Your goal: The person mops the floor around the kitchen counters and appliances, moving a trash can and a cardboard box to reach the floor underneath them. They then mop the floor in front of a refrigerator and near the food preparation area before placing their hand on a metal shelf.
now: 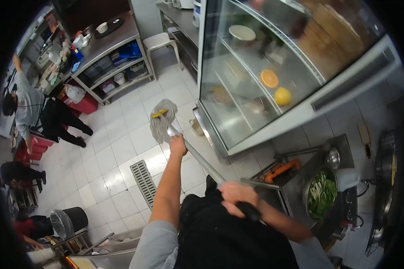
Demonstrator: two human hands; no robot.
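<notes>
A string mop (163, 120) with grey strands and a yellow clamp rests on the white tiled floor in front of me. Its grey handle (201, 159) runs back toward my body and ends in a black grip. My left hand (178, 145) is wrapped round the handle low down, close to the mop head. Near the top end, my right hand (239, 195) is closed on the handle, just above the black grip. Beside the mop head stands the glass-door fridge (256, 85), with a beige object (196, 127) on the floor at its base.
A floor drain grate (143, 183) lies left of my arm. Two people (29, 107) stand at the left counters, and part of another shows lower left, near a black bin (75, 218). A white stool (160, 42) stands ahead. On the right is a bowl of greens (322, 195).
</notes>
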